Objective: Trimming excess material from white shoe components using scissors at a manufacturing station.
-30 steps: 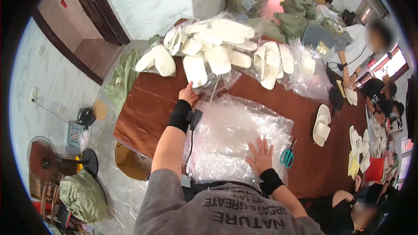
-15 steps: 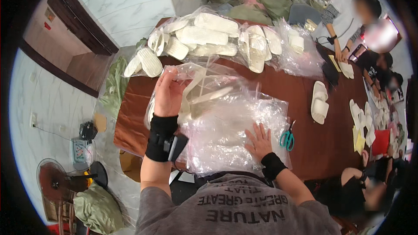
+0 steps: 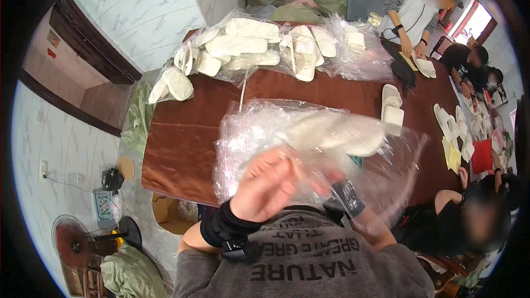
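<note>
Head view shows the left hand (image 3: 265, 187) with its fingers bunched together, pinching the edge of a clear plastic bag (image 3: 406, 165), while the right hand (image 3: 333, 178) is blurred behind the film, so whether its fingers are spread or closed cannot be told. A white slipper (image 3: 337, 132) lies inside that bag, just beyond the left fingers and to their right, over a stack of flat bags (image 3: 234, 152) on the brown worktop (image 3: 176, 154). Along its far edge, other clear bags hold more white slippers (image 3: 251, 28).
</note>
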